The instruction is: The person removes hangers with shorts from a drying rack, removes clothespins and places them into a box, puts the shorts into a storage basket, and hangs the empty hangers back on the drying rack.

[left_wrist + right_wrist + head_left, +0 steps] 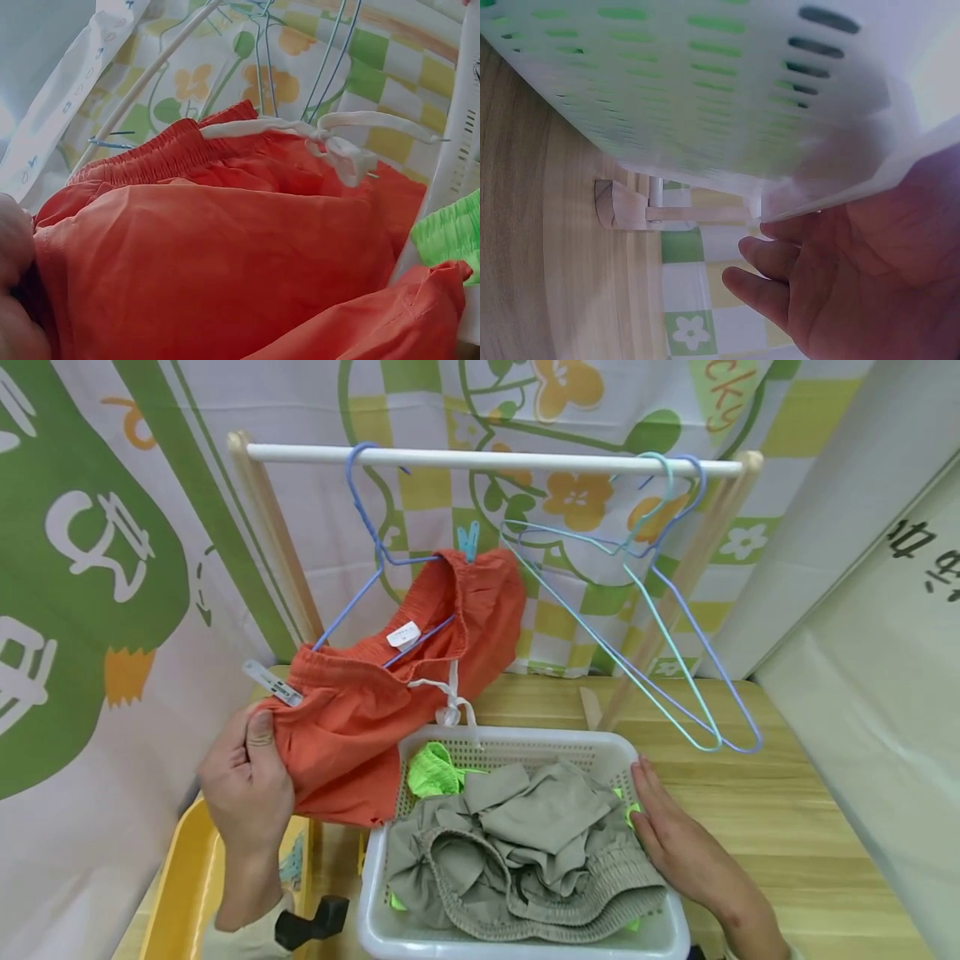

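Red-orange shorts (345,718) hang from a blue-purple hanger (347,610) on the rack's white rod (495,459). A blue clothespin (468,542) clips their waistband near the far end, and a pale clothespin (272,683) sits at the near corner. Just below that pale one, my left hand (251,785) grips the side of the shorts, thumb on top. The white drawstring (352,154) dangles in a bow. Against the right side of the white basket (611,742) my right hand (686,847) rests, fingers mostly straight along the rim.
Grey-green shorts (540,827) and a bright green garment (432,770) lie in the basket. Bare teal (651,612) and purple (693,627) hangers hang at the rod's right. A yellow tray (180,877) stands at the lower left. Printed cloth walls surround the wooden table (810,827).
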Motion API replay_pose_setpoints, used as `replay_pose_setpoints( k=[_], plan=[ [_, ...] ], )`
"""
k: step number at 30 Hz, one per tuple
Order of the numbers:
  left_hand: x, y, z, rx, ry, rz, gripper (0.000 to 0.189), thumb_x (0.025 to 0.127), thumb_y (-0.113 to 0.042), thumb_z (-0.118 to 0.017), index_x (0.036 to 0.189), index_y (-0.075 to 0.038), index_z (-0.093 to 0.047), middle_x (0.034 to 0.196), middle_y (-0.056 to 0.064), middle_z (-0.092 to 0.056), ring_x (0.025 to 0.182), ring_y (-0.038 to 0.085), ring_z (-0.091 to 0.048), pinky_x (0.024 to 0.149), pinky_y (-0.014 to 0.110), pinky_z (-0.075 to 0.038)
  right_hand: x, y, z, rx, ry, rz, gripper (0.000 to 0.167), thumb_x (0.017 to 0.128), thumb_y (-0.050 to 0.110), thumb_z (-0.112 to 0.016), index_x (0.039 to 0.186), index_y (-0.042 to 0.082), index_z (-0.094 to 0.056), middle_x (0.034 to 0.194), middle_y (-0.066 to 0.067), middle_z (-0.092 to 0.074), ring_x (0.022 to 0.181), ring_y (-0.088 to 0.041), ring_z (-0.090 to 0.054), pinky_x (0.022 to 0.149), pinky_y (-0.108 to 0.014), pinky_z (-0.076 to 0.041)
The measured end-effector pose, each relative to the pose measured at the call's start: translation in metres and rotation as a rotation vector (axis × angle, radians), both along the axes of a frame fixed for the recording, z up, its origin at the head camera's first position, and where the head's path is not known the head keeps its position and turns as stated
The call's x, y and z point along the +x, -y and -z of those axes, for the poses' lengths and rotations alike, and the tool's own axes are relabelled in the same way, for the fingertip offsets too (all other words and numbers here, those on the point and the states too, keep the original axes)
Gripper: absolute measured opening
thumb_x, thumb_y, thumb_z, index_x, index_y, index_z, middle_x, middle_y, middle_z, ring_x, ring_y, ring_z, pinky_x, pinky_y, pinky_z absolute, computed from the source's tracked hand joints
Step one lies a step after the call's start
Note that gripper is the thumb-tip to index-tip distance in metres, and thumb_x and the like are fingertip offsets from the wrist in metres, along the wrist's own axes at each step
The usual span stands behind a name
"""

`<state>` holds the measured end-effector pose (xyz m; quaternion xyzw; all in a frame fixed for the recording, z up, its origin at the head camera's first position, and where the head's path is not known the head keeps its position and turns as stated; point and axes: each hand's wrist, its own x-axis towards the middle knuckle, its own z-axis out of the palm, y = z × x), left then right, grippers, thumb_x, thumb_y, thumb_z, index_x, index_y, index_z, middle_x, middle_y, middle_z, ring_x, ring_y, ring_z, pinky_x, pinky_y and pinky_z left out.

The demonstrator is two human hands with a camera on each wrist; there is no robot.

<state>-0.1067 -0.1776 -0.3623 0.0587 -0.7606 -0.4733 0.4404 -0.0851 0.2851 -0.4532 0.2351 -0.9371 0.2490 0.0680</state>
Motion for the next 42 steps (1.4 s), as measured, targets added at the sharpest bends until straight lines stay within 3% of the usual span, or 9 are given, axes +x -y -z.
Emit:
replay_pose_setpoints(
  k=[11, 21, 28, 33, 38, 40, 42],
  plan=[
    [0.005, 0.010, -0.010, 0.077, -0.034, -0.002, 0.024, 0.105, -0.011, -0.059, 0.106, 0.010, -0.072, 0.088, -0.016, -0.063, 0.078, 0.004, -0.055, 0.068, 0.016, -0.042, -0.001, 0.000, 0.001, 0.002, -0.014, 0.006, 0.065, 0.105, 0.006, -0.057, 0.159, -0.008, -0.023, 0.167, -0.023, -0.015, 0.146, -0.046, -0.030, 0.114, -0.012, -0.005],
    [0.006, 0.020, -0.010, 0.178, -0.210, 0.138, 0.027, 0.102, -0.006, -0.063, 0.101, 0.020, -0.068, 0.084, -0.004, -0.067, 0.071, 0.008, -0.055, 0.062, 0.017, -0.042, 0.001, 0.001, 0.002, -0.037, -0.004, -0.006, 0.065, 0.104, 0.004, -0.056, 0.158, -0.010, -0.023, 0.166, -0.026, -0.015, 0.146, -0.047, -0.027, 0.115, -0.012, -0.006],
    [0.005, 0.028, -0.004, 0.368, -0.368, 0.385, 0.031, 0.098, -0.007, -0.067, 0.099, 0.024, -0.066, 0.083, 0.007, -0.069, 0.069, 0.011, -0.057, 0.061, 0.016, -0.046, 0.001, 0.001, 0.002, -0.063, 0.031, -0.006, 0.064, 0.105, 0.003, -0.056, 0.157, -0.011, -0.023, 0.165, -0.029, -0.015, 0.147, -0.049, -0.024, 0.114, -0.011, -0.005],
    [0.005, 0.027, -0.001, 0.458, -0.429, 0.539, 0.035, 0.097, -0.007, -0.067, 0.099, 0.027, -0.062, 0.084, 0.013, -0.069, 0.071, 0.015, -0.060, 0.064, 0.017, -0.052, -0.001, 0.002, 0.004, -0.065, -0.004, -0.019, 0.065, 0.102, 0.002, -0.060, 0.156, -0.012, -0.026, 0.164, -0.030, -0.019, 0.148, -0.043, -0.025, 0.114, -0.011, -0.007],
    [0.002, 0.022, -0.001, 0.571, -0.462, 0.685, 0.038, 0.098, -0.008, -0.066, 0.097, 0.030, -0.059, 0.085, 0.018, -0.068, 0.075, 0.019, -0.062, 0.066, 0.022, -0.054, -0.001, 0.004, 0.002, -0.055, -0.003, -0.009, 0.069, 0.102, 0.000, -0.060, 0.160, -0.007, -0.023, 0.163, -0.031, -0.021, 0.142, -0.050, -0.033, 0.111, -0.008, -0.009],
    [0.001, 0.019, -0.002, 0.591, -0.445, 0.741, 0.038, 0.099, -0.009, -0.065, 0.099, 0.028, -0.059, 0.085, 0.018, -0.067, 0.076, 0.019, -0.061, 0.065, 0.022, -0.053, -0.001, 0.006, 0.000, -0.027, -0.034, 0.009, 0.071, 0.102, 0.001, -0.060, 0.162, -0.001, -0.022, 0.161, -0.031, -0.028, 0.136, -0.050, -0.042, 0.111, -0.011, -0.020],
    [0.001, 0.015, -0.002, 0.593, -0.407, 0.780, 0.036, 0.101, -0.010, -0.063, 0.100, 0.026, -0.060, 0.087, 0.016, -0.066, 0.078, 0.018, -0.060, 0.065, 0.022, -0.053, -0.001, 0.007, 0.002, -0.027, -0.095, 0.025, 0.060, 0.102, 0.001, -0.060, 0.158, 0.003, -0.037, 0.151, -0.026, -0.046, 0.127, -0.044, -0.053, 0.106, -0.016, -0.034]
  ],
)
